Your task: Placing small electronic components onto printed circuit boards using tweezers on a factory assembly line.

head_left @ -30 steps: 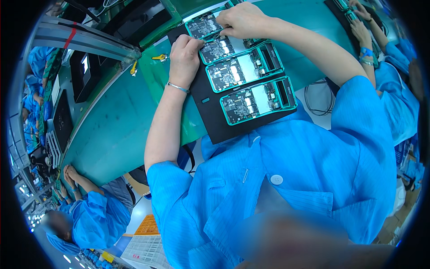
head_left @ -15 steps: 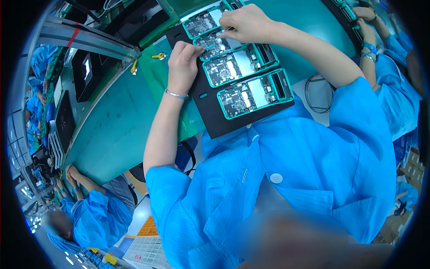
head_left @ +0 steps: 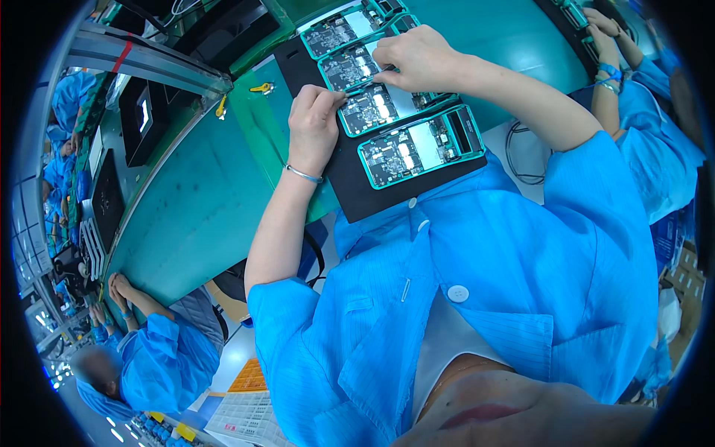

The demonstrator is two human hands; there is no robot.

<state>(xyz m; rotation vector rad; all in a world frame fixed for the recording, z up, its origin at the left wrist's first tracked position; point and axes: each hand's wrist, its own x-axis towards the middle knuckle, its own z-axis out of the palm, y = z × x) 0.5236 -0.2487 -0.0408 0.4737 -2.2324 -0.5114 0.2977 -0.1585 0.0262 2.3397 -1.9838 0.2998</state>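
Several opened phones with teal frames and bare circuit boards lie in a row on a black tray (head_left: 354, 194). My left hand (head_left: 313, 127) is closed in a pinch at the left edge of the third phone (head_left: 369, 109) from the far end. Over the right part of the second phone (head_left: 348, 68), beside the third, my right hand (head_left: 418, 59) is also closed, its thumb and fingertips together. Whatever either pinch holds is too small or hidden to make out. Nearest to me lies another phone (head_left: 421, 151), untouched, and at the far end one more phone (head_left: 341, 33).
A green work table (head_left: 186, 216) stretches to the left, with yellow clamp-like pieces (head_left: 262, 89) on it. A metal frame (head_left: 149, 63) stands at the far left. Co-workers in blue sit at the left (head_left: 167, 365) and right (head_left: 648, 156). A dark cable (head_left: 514, 153) hangs near the tray.
Both hands have shifted toward me along the row, from the second phone to around the top edge of the third. The tray has moved slightly in the view.
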